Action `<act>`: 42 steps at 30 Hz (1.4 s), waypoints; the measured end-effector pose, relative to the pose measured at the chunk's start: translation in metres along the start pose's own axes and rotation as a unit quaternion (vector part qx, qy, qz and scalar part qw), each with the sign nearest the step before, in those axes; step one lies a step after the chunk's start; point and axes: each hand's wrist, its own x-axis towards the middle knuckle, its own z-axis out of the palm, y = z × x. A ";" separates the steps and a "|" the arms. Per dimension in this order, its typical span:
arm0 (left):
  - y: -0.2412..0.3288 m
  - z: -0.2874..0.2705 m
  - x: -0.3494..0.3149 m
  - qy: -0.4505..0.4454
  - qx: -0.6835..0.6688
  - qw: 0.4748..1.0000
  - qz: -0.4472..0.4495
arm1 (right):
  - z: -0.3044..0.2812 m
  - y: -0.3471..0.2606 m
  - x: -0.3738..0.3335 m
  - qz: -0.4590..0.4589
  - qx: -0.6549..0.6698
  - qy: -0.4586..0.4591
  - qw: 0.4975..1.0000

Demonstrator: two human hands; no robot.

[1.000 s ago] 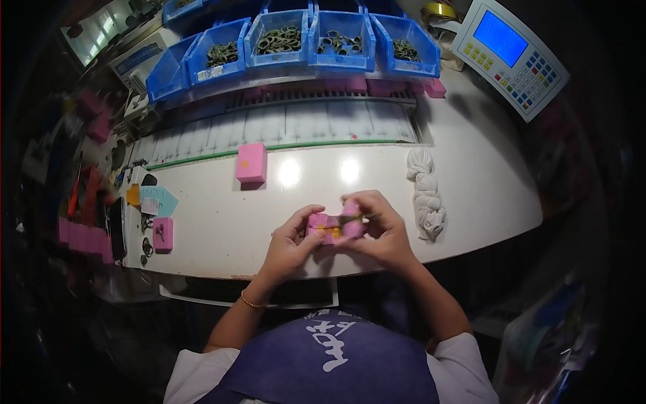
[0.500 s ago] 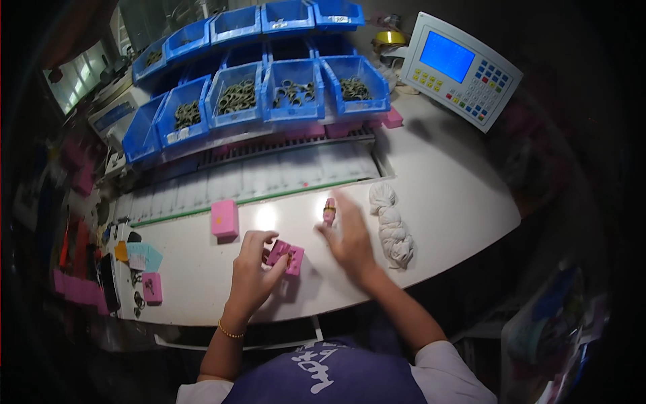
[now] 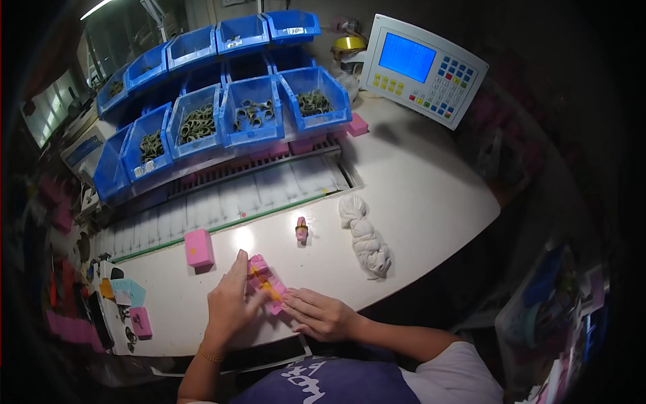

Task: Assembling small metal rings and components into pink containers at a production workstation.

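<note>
Between my hands lies an opened pink mould block (image 3: 259, 267), with stepped notches and yellow-orange patches on its inner face. My left hand (image 3: 229, 299) grips its left side, the thumb reaching over it and smeared by motion. Fingers pressed together, my right hand (image 3: 324, 314) holds the block's lower right edge. Beyond them on the white table stands a small pink piece (image 3: 302, 236) with a dark and gold ring-like band around it; neither hand touches it. A closed pink block (image 3: 199, 248) with a yellow mark sits farther left.
A twisted white cloth (image 3: 364, 239) lies to the right. Blue bins (image 3: 252, 118), several holding ring-shaped metal pieces, rise at the back. A keypad panel with a blue screen (image 3: 424, 71) stands back right. Another pink block (image 3: 140, 323) and small tools lie at the left edge.
My right hand has left the small pink piece and come down to the mould block. The block now lies more opened out between both hands. The whole view has shifted and tilted.
</note>
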 end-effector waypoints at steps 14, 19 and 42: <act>-0.003 0.022 -0.001 -0.084 -0.119 0.987 -0.065 | -0.079 0.096 -0.001 0.353 -0.249 -0.042 0.901; -0.006 0.024 -0.008 -0.079 -0.107 0.988 -0.075 | -0.060 0.043 0.034 0.082 -0.091 0.098 0.988; 0.014 0.028 -0.017 0.017 -0.220 0.973 -0.070 | -0.075 0.081 -0.008 0.196 -0.302 -0.028 0.933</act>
